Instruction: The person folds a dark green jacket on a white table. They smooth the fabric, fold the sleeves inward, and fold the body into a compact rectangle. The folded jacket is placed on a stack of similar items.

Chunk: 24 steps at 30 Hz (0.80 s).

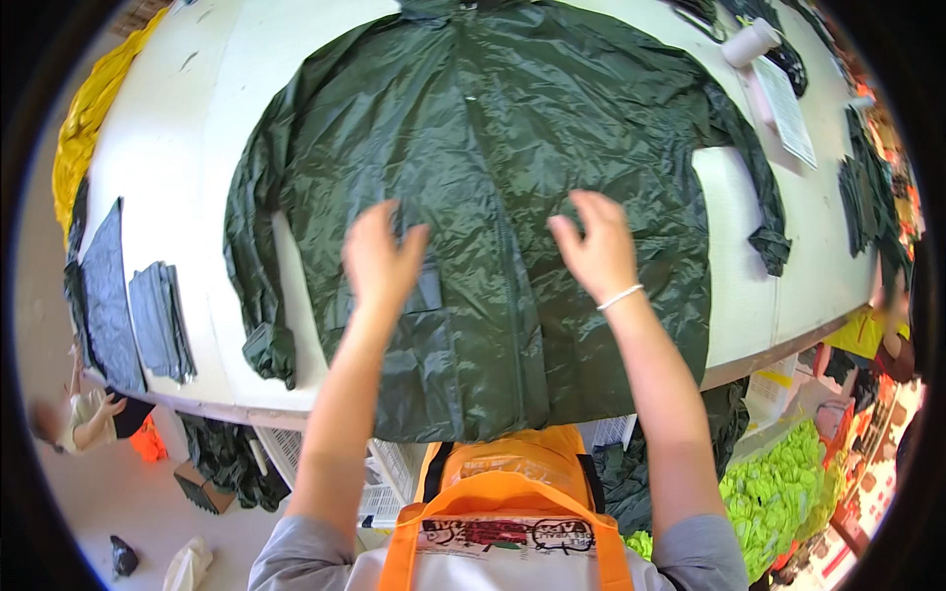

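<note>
A dark green raincoat (493, 138) lies spread front side up on the white table, its zipped front running down the middle and its hem hanging over the near edge. Its sleeves stretch out to either side. Over the left front, above a pocket (414, 345), is my left hand (379, 254), thumb and fingers apart. My right hand (597, 246), with a white band at the wrist, is over the right front with its fingers apart too. Neither hand holds anything. Whether the fingertips touch the cloth I cannot tell.
Folded dark pieces (161, 320) lie at the table's left, near yellow cloth (94, 128). A white cylinder (751, 42) and a paper sheet (785, 113) are at the far right. Below the table are bright yellow-green garments (774, 492). Another person (84, 419) is at the left.
</note>
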Tool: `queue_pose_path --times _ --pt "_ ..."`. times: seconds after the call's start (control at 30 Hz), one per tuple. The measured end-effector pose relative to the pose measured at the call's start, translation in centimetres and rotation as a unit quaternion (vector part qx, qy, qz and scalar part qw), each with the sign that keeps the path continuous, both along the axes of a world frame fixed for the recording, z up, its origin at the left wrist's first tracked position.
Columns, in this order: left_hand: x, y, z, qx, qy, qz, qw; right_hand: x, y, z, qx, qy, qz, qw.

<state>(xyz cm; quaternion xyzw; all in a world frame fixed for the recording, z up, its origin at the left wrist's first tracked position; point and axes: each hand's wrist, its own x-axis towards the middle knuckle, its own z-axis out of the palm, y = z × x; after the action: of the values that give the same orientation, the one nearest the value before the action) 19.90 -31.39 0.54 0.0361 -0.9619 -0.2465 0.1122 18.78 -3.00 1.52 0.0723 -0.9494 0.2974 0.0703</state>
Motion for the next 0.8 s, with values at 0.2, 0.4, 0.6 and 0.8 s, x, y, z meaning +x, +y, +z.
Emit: queue_pose_path --times 0.2,0.4,0.6,0.8 --pt "-4.4 6.8 -1.8 -0.016 -0.277 -0.014 0.961 0.1 -8.1 -4.1 -0.15 -0.029 -0.081 0.985" --pt "-5.9 6.0 -4.2 0.131 -0.355 -0.098 0.921 0.6 -8.6 -6.0 -0.284 -0.097 -0.155 0.941" --pt "-5.6 4.5 -3.8 0.44 -0.389 -0.13 0.799 0.9 -9.6 -5.8 -0.337 -0.106 -0.139 0.925" --pt "-4.8 4.8 -3.8 0.519 -0.336 -0.093 0.781 0.5 -9.7 -5.8 -0.361 -0.183 -0.16 0.9"
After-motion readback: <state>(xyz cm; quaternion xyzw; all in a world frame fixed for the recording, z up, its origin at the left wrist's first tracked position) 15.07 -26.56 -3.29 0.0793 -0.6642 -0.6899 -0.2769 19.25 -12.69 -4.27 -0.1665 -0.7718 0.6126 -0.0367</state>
